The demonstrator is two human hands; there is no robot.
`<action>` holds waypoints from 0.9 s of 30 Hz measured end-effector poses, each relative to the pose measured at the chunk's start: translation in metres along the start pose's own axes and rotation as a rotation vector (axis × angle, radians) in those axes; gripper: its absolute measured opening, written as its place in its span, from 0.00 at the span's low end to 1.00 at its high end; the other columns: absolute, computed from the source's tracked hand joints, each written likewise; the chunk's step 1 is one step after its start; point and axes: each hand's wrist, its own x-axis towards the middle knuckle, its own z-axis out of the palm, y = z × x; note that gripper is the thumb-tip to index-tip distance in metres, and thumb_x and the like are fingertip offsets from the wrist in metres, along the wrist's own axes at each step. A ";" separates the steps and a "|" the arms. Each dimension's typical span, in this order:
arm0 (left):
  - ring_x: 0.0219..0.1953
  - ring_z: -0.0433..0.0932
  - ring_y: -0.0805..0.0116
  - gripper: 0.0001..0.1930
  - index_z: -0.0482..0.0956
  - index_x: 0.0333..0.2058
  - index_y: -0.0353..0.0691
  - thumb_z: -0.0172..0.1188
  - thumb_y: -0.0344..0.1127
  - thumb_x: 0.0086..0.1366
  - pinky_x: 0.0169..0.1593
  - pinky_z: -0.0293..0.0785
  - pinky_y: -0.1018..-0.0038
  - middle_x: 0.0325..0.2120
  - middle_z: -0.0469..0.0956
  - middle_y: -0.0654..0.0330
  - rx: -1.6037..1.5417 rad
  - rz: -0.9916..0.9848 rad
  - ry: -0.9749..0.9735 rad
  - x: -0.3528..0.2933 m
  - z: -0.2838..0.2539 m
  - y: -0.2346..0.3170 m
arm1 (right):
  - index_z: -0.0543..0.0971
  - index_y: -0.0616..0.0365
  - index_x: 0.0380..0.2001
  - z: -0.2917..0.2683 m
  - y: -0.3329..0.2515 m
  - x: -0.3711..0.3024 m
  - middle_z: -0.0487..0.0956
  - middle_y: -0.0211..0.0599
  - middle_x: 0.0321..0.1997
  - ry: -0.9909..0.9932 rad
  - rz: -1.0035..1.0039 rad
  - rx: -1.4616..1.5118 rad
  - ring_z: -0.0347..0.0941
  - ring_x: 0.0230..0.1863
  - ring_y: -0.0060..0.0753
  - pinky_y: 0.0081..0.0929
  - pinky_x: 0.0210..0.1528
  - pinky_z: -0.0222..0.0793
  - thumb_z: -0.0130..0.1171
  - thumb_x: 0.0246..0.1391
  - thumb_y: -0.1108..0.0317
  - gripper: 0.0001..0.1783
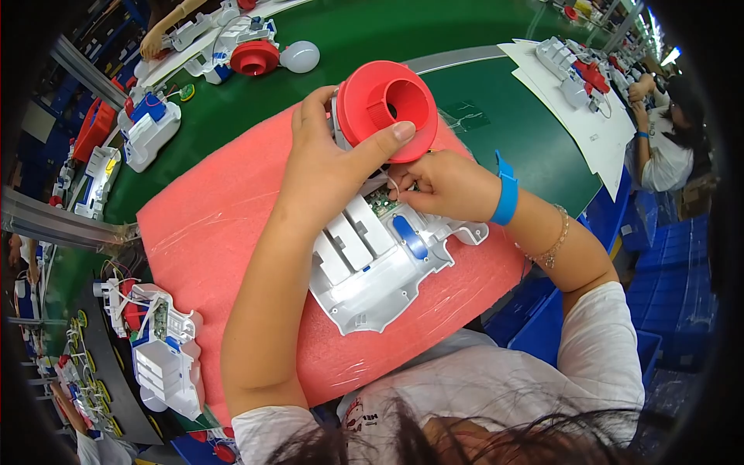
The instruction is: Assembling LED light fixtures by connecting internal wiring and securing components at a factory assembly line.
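My left hand (325, 169) grips a red round plastic part (358, 105) with a short hollow tube, its thumb pressed against the tube's rim. Below it lies a white plastic housing half (376, 298) with a blue oval piece (409, 237) and raised rectangular blocks. A green circuit board (381, 203) shows in the housing, partly covered by my hands. My right hand (453, 184) is closed in a pinch on a thin white wire (397, 183) beside the board. Where the wire ends is hidden by the fingers. A blue band circles my right wrist.
A pink foam pad (209, 201) lies under the housing on the green table (496, 101). Another white housing (167, 356) sits at the pad's left. More housings and a red part with a white globe (300, 56) stand beyond. A co-worker (670, 139) works at the right.
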 end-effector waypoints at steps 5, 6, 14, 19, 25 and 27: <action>0.52 0.63 0.53 0.49 0.56 0.51 0.25 0.68 0.56 0.40 0.50 0.66 0.67 0.49 0.56 0.43 -0.013 -0.067 -0.018 -0.001 -0.004 0.001 | 0.78 0.62 0.30 0.001 0.003 0.002 0.78 0.36 0.30 -0.008 -0.081 -0.022 0.75 0.27 0.31 0.23 0.32 0.70 0.56 0.45 0.72 0.08; 0.52 0.63 0.53 0.48 0.56 0.51 0.26 0.68 0.55 0.40 0.51 0.66 0.66 0.49 0.56 0.43 -0.014 -0.082 -0.023 -0.001 -0.004 0.001 | 0.78 0.62 0.30 0.001 0.004 0.002 0.78 0.36 0.30 -0.009 -0.082 -0.021 0.75 0.27 0.31 0.23 0.32 0.70 0.56 0.45 0.72 0.08; 0.47 0.68 0.62 0.42 0.56 0.50 0.30 0.69 0.46 0.42 0.47 0.69 0.71 0.44 0.64 0.49 0.134 0.173 -0.043 -0.008 0.001 0.004 | 0.76 0.56 0.31 0.007 0.023 -0.002 0.76 0.43 0.27 0.025 -0.254 -0.124 0.73 0.28 0.44 0.35 0.32 0.70 0.56 0.42 0.70 0.09; 0.49 0.66 0.60 0.44 0.56 0.51 0.30 0.71 0.45 0.40 0.49 0.67 0.68 0.46 0.61 0.49 0.206 0.199 -0.076 -0.009 0.007 0.011 | 0.77 0.55 0.31 0.008 0.021 -0.004 0.76 0.42 0.30 0.206 -0.330 -0.074 0.73 0.31 0.45 0.35 0.34 0.69 0.57 0.42 0.70 0.09; 0.52 0.63 0.51 0.49 0.57 0.51 0.29 0.71 0.54 0.35 0.50 0.65 0.65 0.48 0.59 0.43 0.109 0.113 -0.084 -0.011 0.016 0.014 | 0.78 0.52 0.33 0.007 0.028 -0.014 0.76 0.39 0.35 0.254 -0.426 -0.193 0.73 0.37 0.43 0.35 0.39 0.69 0.58 0.40 0.72 0.11; 0.52 0.63 0.51 0.50 0.57 0.51 0.29 0.71 0.54 0.35 0.50 0.65 0.66 0.48 0.59 0.43 0.181 0.155 -0.069 -0.010 0.021 0.017 | 0.78 0.51 0.33 0.004 0.030 -0.017 0.76 0.38 0.35 0.266 -0.430 -0.207 0.72 0.38 0.42 0.36 0.40 0.69 0.58 0.40 0.72 0.12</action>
